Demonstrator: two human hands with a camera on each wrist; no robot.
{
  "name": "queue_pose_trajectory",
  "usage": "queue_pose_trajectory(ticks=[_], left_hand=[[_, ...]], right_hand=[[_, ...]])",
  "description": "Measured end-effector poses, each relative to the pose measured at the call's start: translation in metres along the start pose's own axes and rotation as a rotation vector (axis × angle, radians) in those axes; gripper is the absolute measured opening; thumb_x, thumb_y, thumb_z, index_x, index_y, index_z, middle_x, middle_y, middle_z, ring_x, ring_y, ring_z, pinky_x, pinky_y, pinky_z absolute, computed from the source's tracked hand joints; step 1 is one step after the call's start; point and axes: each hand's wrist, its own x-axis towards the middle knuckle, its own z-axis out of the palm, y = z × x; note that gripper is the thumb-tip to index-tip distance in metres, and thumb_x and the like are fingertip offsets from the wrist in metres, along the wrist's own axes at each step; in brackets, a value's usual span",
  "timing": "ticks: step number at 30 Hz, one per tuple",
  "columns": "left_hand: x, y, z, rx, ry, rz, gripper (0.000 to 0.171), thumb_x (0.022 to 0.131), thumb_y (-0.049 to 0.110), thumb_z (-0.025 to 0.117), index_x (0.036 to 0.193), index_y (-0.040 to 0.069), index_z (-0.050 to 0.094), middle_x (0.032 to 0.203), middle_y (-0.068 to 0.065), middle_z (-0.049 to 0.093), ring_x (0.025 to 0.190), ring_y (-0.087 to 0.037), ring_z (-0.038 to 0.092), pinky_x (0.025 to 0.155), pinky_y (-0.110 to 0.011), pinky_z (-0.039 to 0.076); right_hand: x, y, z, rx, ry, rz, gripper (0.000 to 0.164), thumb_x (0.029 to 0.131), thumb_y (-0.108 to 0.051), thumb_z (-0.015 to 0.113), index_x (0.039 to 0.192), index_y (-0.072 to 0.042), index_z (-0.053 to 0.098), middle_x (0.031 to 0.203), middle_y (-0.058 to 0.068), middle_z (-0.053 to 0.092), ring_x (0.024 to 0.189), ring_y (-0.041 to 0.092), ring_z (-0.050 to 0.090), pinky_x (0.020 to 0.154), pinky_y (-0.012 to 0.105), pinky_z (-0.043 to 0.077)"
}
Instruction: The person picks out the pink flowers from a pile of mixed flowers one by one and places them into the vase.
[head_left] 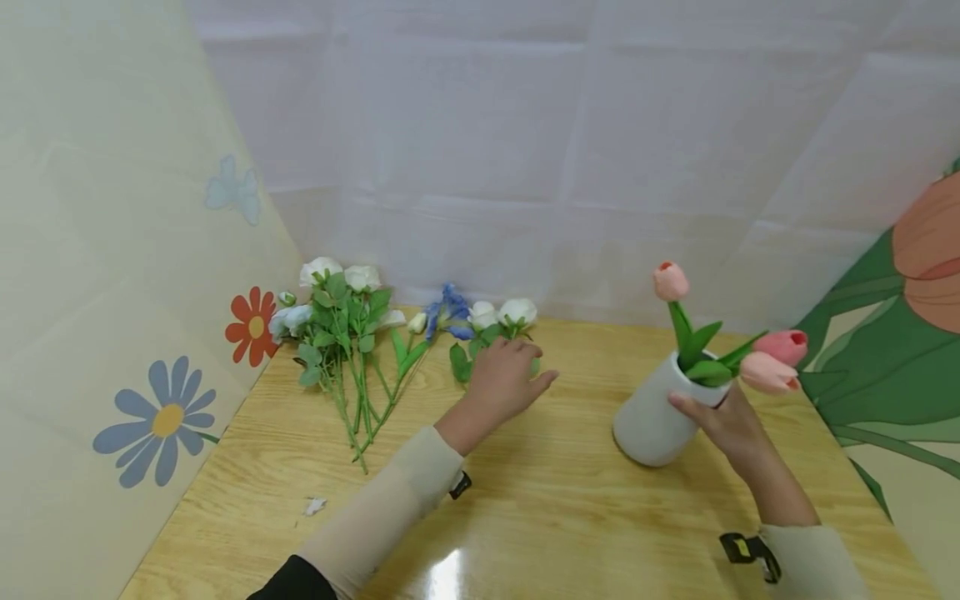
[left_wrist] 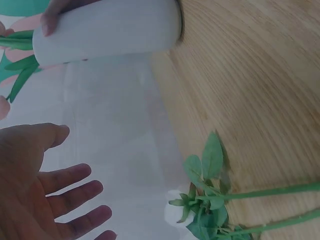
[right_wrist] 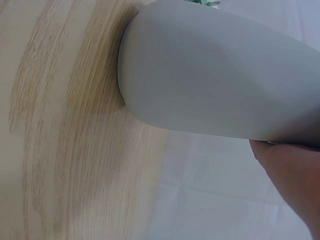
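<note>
Sleeves (head_left: 386, 510), cut off below, led to a spread left hand (head_left: 498, 379) and a partly hidden right hand (head_left: 731, 423) that gripped a vase (head_left: 651, 417) of tulips (head_left: 671, 283), lower ends obscured.

On my feed I record the right hand (right_wrist: 295, 175) against a smooth grey-white vase (right_wrist: 210, 75), wood-grained tabletop (right_wrist: 45, 150) alongside, pale backdrop (right_wrist: 215, 200) beyond.

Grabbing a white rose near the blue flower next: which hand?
Left, I'd say: the left hand is open, empty and close to the white roses; the right hand holds the vase.
</note>
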Motion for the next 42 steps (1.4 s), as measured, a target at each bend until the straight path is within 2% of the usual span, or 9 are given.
queue_pose_trajectory(ticks=[8,14,24,31,38,42], left_hand=[[-0.005,-0.018,-0.001,0.014,-0.009,-0.043,0.051,0.1,0.055,0.056,0.134,0.018,0.066,0.131,-0.002,0.067,0.123,-0.027,0.06,0.098,-0.046,0.053],[-0.01,-0.03,0.0,0.026,0.012,-0.059,0.05,0.1,0.057,0.056,0.132,0.02,0.067,0.13,-0.002,0.068,0.124,-0.028,0.059,0.098,-0.048,0.053],[-0.017,-0.052,0.005,-0.006,0.013,-0.103,0.052,0.099,0.056,0.057,0.132,0.016,0.067,0.132,-0.007,0.066,0.124,-0.033,0.058,0.093,-0.051,0.054],[-0.023,-0.066,0.005,0.023,0.016,-0.125,0.047,0.1,0.052,0.059,0.129,0.016,0.068,0.129,-0.007,0.068,0.121,-0.033,0.06,0.091,-0.048,0.056],[-0.029,-0.079,0.006,0.017,-0.01,-0.18,0.046,0.1,0.047,0.062,0.131,0.013,0.065,0.128,-0.009,0.067,0.121,-0.033,0.06,0.095,-0.047,0.054],[-0.032,-0.089,0.005,-0.017,-0.045,-0.24,0.048,0.099,0.044,0.064,0.134,0.011,0.064,0.131,-0.011,0.065,0.123,-0.035,0.058,0.095,-0.048,0.054]], right_hand=[[-0.001,0.001,0.0,0.023,0.003,-0.006,0.041,0.099,-0.011,0.065,0.132,-0.021,0.044,0.112,-0.017,0.054,0.099,-0.001,0.053,0.08,0.012,0.044],[-0.001,0.0,-0.001,0.021,0.003,-0.002,0.042,0.099,-0.011,0.065,0.133,-0.021,0.044,0.112,-0.017,0.054,0.099,-0.001,0.052,0.08,0.012,0.044],[-0.001,0.0,0.001,0.041,0.002,-0.024,0.042,0.098,-0.008,0.065,0.132,-0.024,0.044,0.111,-0.016,0.055,0.098,0.0,0.053,0.08,0.013,0.044],[-0.001,0.001,0.001,0.043,0.004,-0.026,0.043,0.098,-0.008,0.065,0.132,-0.024,0.044,0.111,-0.016,0.055,0.098,0.0,0.053,0.08,0.013,0.044],[-0.001,0.0,0.002,0.045,0.005,-0.027,0.043,0.098,-0.008,0.066,0.132,-0.024,0.045,0.111,-0.016,0.055,0.098,0.0,0.053,0.08,0.013,0.044],[0.0,-0.001,0.001,0.045,0.0,-0.014,0.042,0.098,-0.009,0.065,0.132,-0.023,0.044,0.112,-0.016,0.055,0.099,0.0,0.053,0.08,0.012,0.044]])
